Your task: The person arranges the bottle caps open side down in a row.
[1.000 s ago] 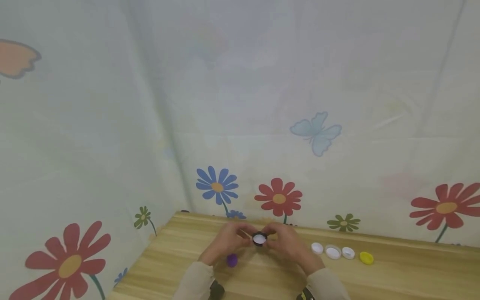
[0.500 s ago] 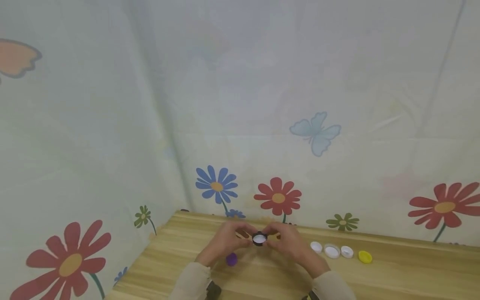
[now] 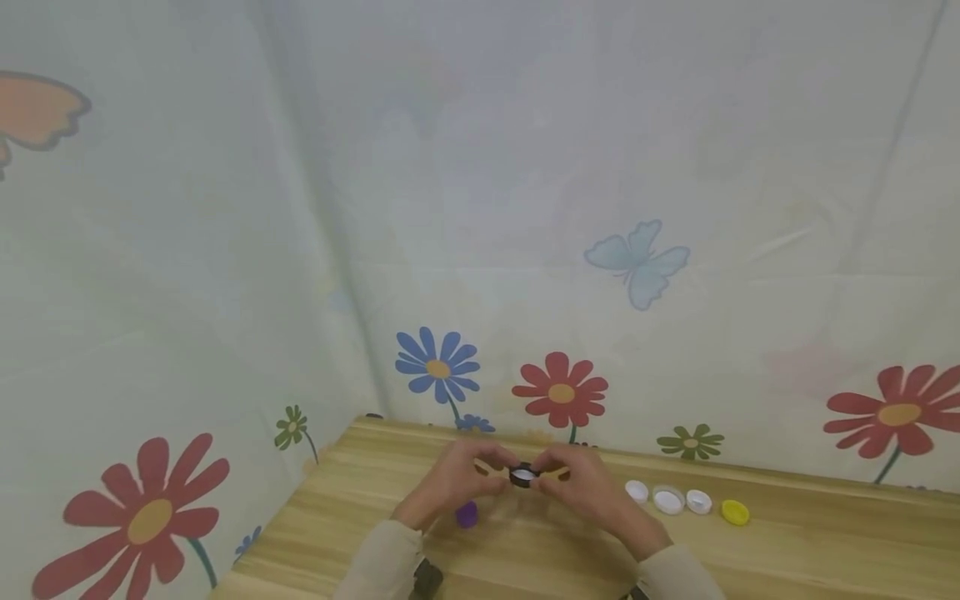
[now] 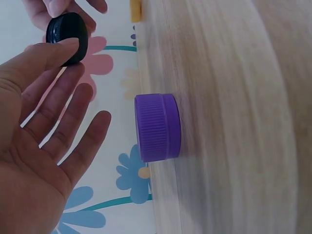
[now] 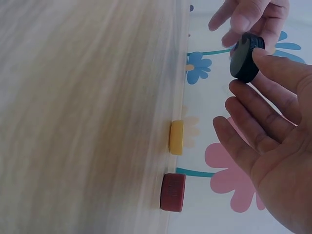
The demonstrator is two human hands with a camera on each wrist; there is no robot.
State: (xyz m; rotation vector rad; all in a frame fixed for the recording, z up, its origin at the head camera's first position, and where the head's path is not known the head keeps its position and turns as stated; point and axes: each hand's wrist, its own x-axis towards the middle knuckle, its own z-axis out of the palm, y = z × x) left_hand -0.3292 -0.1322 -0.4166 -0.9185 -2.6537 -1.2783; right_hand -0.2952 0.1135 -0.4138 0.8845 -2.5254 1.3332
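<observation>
My left hand (image 3: 457,477) and right hand (image 3: 588,483) meet over the wooden table, pinching a small black bottle cap (image 3: 524,476) between them at its edges. White shows inside the cap's rim in the head view. Thumb and index finger of each hand bear on the black cap (image 4: 68,39), while the remaining fingers spread loosely below it. A ribbed purple cap (image 4: 157,127) stands on the table close to my left hand. On my right hand's side, the right wrist view has a yellow cap (image 5: 176,137) and a dark red ribbed cap (image 5: 173,192) near the table's far edge.
Right of my hands, several round white caps (image 3: 668,500) lie in a row, ending in another yellow cap (image 3: 735,512). Behind the wooden table (image 3: 810,550) hangs a pale curtain (image 3: 480,208) printed with flowers and butterflies.
The black cap has tipped in my fingers, so its white inside shows as a narrower oval. Both hands stay on it; the head view has shifted slightly.
</observation>
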